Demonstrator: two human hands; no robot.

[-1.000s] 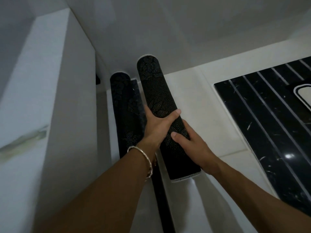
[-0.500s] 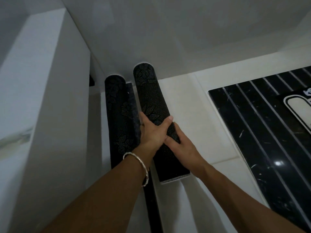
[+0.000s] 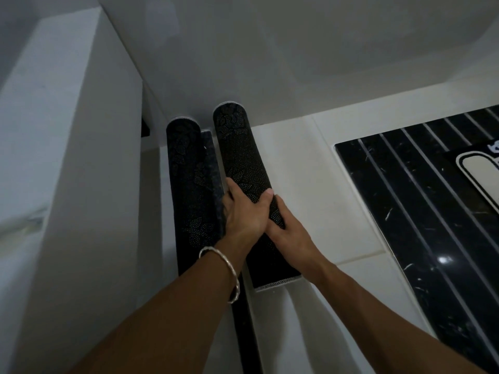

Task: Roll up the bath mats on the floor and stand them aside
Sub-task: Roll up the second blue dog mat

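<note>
Two rolled black bath mats with a dotted flower pattern stand side by side in the corner. The right roll (image 3: 240, 155) has its far end against the grey wall and a white stitched hem at its near end. My left hand (image 3: 244, 211), with a silver bracelet on the wrist, wraps over its middle. My right hand (image 3: 287, 232) grips it from the right, touching the left hand. The left roll (image 3: 186, 179) leans in the corner beside the white wall edge, untouched, with a loose flap showing between the rolls.
A white wall block (image 3: 89, 184) rises on the left. White floor tiles (image 3: 302, 190) lie to the right of the rolls. A black marble floor panel (image 3: 421, 211) with pale stripes fills the right side. A dark strip (image 3: 247, 327) runs along the floor below my left wrist.
The right roll has shifted left and closer to the left roll, its far end now by the wall. Both hands stayed wrapped on it and drew together.
</note>
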